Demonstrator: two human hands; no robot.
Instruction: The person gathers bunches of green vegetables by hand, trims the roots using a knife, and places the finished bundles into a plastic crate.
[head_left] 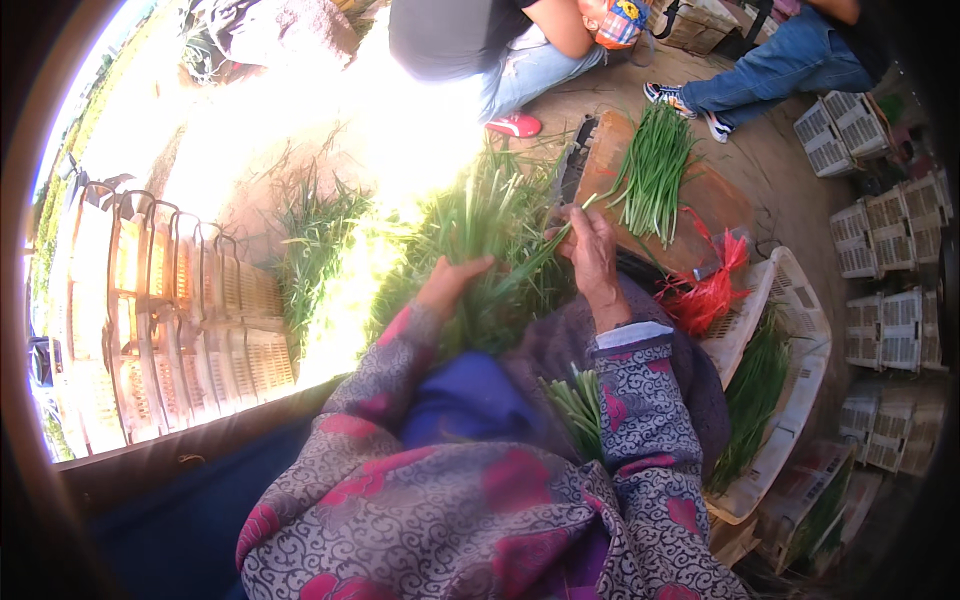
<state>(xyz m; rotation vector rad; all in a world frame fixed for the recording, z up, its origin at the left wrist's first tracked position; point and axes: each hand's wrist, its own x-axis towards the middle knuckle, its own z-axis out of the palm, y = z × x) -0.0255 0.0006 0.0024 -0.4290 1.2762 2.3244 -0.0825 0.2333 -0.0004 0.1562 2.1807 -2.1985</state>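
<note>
My left hand (452,284) is closed around a motion-blurred bunch of long green chives (486,215), its thumb lying across them and most fingers hidden. A little to the right, my right hand (590,248) pinches a few chive stalks, pale ends up. Below my hands spreads a loose heap of chives (400,235). A neat bundle of chives (655,170) rests on a brown board (715,195) just beyond my right hand. Another small bunch (577,410) lies at my lap beside my right forearm, pale ends upward.
Red plastic ties (705,285) lie right of my right hand. A white crate (800,340) holding chives stands at the right. Stacked crates (170,320) stand left, with more crates (885,325) along the far right. Two people sit or crouch ahead, one in red shoes (515,124).
</note>
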